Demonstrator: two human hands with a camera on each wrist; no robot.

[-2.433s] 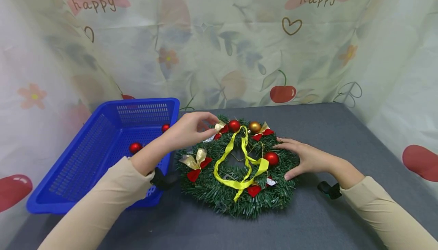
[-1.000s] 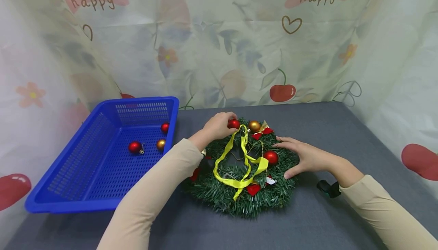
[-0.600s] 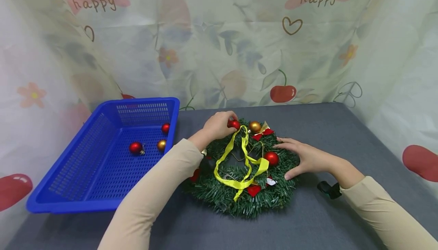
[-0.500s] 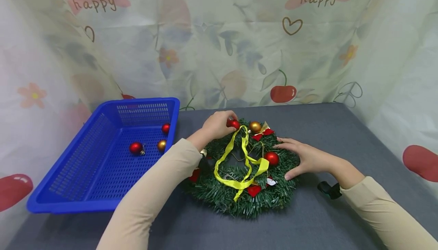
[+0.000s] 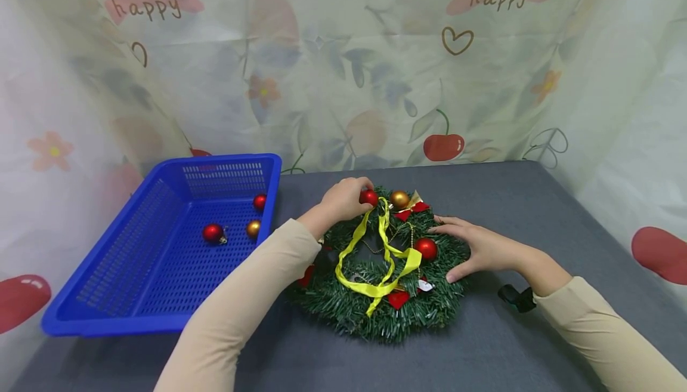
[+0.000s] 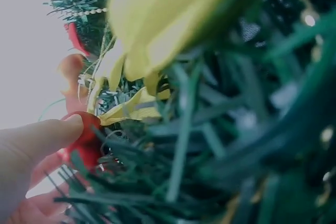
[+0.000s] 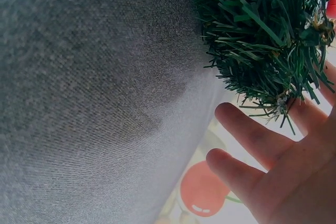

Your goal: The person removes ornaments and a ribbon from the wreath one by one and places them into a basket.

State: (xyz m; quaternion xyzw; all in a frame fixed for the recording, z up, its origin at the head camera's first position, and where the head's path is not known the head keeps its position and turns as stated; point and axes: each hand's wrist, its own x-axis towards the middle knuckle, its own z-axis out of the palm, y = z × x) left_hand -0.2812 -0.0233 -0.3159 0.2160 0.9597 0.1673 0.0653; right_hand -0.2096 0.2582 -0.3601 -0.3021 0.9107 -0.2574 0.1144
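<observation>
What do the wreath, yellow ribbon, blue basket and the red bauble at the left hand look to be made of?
Wreath: probably plastic tinsel, from its shiny, flat green strands.
Yellow ribbon: likely fabric, softly glossy, with creases and twists.
Blue basket: likely molded plastic, given the regular perforations.
Red bauble: glossy-looking, smooth and round; plastic or glass, I can't tell.

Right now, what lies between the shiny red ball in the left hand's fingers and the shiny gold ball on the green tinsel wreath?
In the head view, the yellow fabric ribbon's top loop and some green tinsel.
</observation>
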